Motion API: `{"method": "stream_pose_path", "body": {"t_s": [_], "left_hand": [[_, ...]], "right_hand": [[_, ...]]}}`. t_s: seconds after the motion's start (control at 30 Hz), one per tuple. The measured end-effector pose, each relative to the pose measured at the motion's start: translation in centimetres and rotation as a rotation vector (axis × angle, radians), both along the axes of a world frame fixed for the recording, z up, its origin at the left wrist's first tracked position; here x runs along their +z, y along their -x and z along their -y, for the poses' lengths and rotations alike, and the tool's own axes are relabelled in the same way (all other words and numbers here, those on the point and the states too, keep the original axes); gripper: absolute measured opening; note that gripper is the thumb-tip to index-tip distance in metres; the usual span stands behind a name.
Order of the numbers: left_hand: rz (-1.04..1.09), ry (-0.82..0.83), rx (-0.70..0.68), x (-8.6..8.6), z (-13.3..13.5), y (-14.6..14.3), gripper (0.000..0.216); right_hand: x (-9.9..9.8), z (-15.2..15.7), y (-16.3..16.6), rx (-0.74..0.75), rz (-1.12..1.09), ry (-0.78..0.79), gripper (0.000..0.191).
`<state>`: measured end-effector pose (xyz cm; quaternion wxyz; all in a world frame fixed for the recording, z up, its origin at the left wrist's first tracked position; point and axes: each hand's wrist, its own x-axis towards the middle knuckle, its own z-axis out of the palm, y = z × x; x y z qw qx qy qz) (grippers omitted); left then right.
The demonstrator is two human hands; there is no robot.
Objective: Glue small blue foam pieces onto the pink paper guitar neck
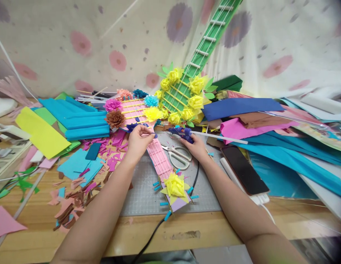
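Observation:
A pink paper guitar (159, 156) lies on the grey cutting mat (140, 190), its body ringed with paper flowers and a yellow flower at its head. My left hand (137, 141) is closed in a pinch on a small dark blue paper piece (132, 127) at the guitar's body. My right hand (196, 146) grips a blue glue gun (183, 132), its nozzle pointing left toward the guitar. A green paper guitar (198, 58) with yellow flowers leans against the cloth behind.
White-handled scissors (177, 154) lie on the mat between my hands. A black phone (243, 169) rests at the right. Folded blue and yellow paper sheets (77, 117) and paper scraps cover the left; more sheets pile up at the right. The gun's black cord (154, 231) crosses the table's front edge.

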<state>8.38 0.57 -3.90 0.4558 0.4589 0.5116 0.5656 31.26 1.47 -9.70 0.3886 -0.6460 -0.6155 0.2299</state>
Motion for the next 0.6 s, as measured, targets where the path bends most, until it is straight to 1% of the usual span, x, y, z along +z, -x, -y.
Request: {"method": "stream_pose_path", "body": {"t_s": [0.1, 0.17, 0.23, 0.37, 0.5, 0.6], "left_hand": [[0.011, -0.011, 0.027, -0.4, 0.0, -0.1, 0.028], [-0.007, -0.045, 0.053, -0.5, -0.1, 0.0, 0.027], [-0.022, -0.062, 0.057, -0.4, -0.2, 0.1, 0.025], [-0.007, -0.003, 0.041, -0.2, -0.2, 0.2, 0.024], [0.042, 0.031, 0.040, -0.5, -0.1, 0.1, 0.016], [0.015, 0.017, 0.036, -0.9, -0.1, 0.0, 0.014]], "right_hand": [[0.9, 0.5, 0.5, -0.001, -0.269, -0.026, 0.050], [1.6, 1.0, 1.0, 0.070, -0.461, 0.015, 0.047], [2.2, 1.5, 1.4, 0.151, -0.570, 0.089, 0.042], [2.2, 2.2, 1.9, 0.219, -0.613, 0.170, 0.040], [1.8, 2.5, 2.1, 0.198, -0.585, 0.186, 0.041], [1.8, 2.5, 2.3, 0.180, -0.551, 0.179, 0.042]]}}
